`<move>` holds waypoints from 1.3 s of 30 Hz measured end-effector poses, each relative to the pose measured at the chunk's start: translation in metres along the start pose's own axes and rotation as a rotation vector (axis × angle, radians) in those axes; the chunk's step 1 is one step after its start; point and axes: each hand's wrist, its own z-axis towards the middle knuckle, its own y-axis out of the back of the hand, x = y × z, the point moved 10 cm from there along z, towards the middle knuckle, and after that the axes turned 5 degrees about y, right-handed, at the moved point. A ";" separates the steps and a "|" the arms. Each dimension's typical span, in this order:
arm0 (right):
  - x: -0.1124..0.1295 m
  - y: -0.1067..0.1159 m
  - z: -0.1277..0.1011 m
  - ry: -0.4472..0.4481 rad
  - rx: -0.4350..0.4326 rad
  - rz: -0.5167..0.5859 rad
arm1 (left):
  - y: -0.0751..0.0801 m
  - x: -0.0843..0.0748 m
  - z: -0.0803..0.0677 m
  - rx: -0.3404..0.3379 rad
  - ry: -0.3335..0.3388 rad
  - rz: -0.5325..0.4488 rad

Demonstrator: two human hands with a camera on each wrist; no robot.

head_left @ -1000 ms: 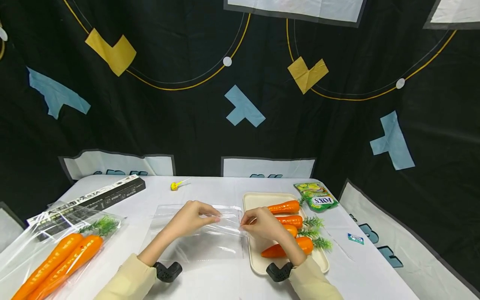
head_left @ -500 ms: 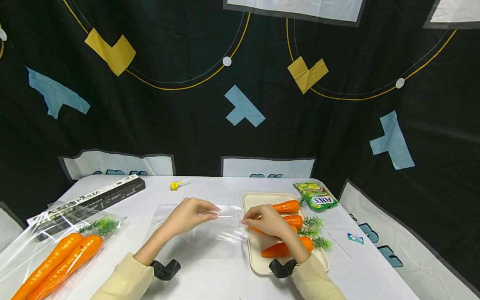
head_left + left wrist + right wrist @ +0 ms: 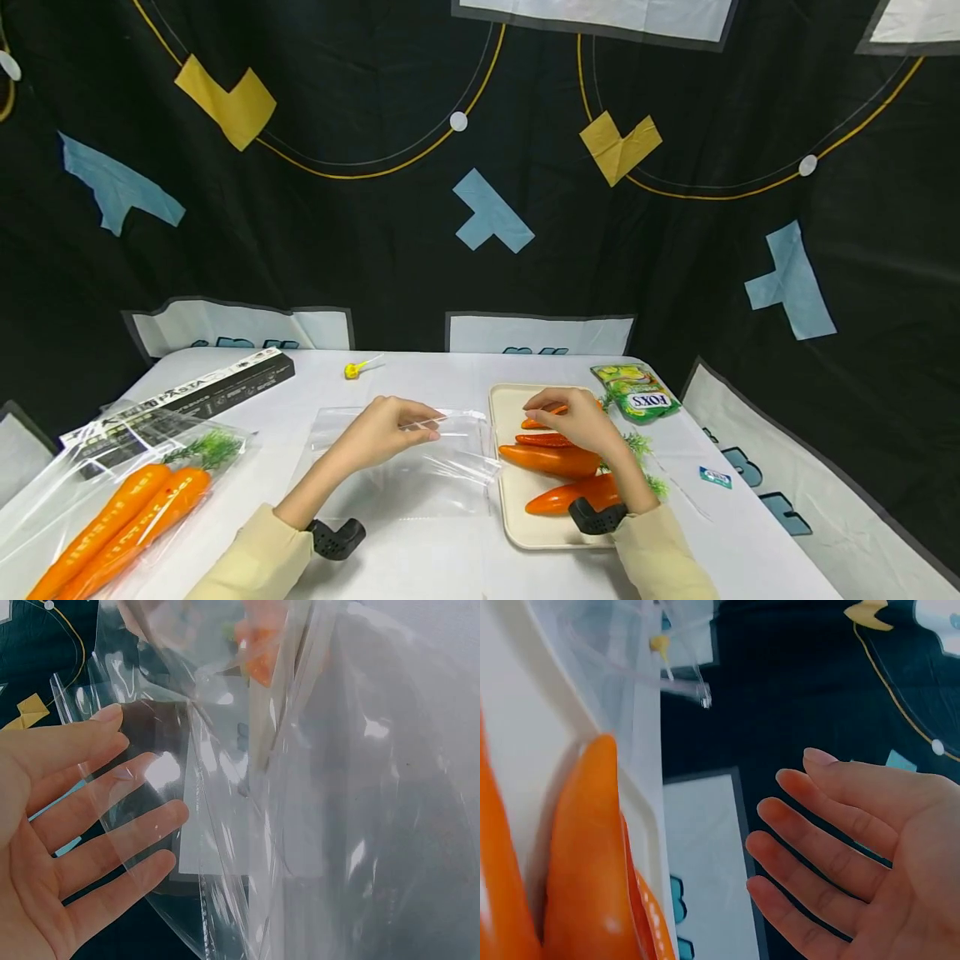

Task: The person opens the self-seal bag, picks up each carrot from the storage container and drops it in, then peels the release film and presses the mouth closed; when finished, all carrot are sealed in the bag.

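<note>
In the head view a clear plastic bag point(image 3: 427, 487) lies at the middle of the white table, its upper edge raised. My left hand point(image 3: 386, 433) pinches that edge; in the left wrist view the thumb and fingers point(image 3: 97, 862) lie on opposite sides of the clear film. My right hand point(image 3: 576, 419) hovers over a cream tray point(image 3: 513, 532) of several orange carrots point(image 3: 551, 458). Its fingers point(image 3: 817, 855) are relaxed and hold nothing, apart from the nearest carrot point(image 3: 589, 862). The hand and forearm hide part of the carrots and their green tops.
Two carrots point(image 3: 142, 525) in a clear bag lie at the left front, beside a long black-and-white box point(image 3: 247, 385). A yellow item point(image 3: 352, 371) lies at the back. At the right are a green FOX'S packet point(image 3: 637, 392) and a small blue-green packet point(image 3: 715, 477).
My right hand has left the bag's right edge and moved right, over the tray. The left hand has stayed almost still with the bag's edge in its fingers.
</note>
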 end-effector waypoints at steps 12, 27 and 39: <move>-0.055 0.034 0.007 -0.045 0.186 -0.139 | 0.003 -0.002 0.001 -0.011 0.012 0.050; -0.103 0.025 0.006 -0.170 0.327 -0.269 | -0.001 -0.006 -0.003 0.005 -0.014 0.055; -0.110 0.029 0.004 -0.205 0.320 -0.307 | -0.007 -0.006 -0.001 0.023 -0.002 0.041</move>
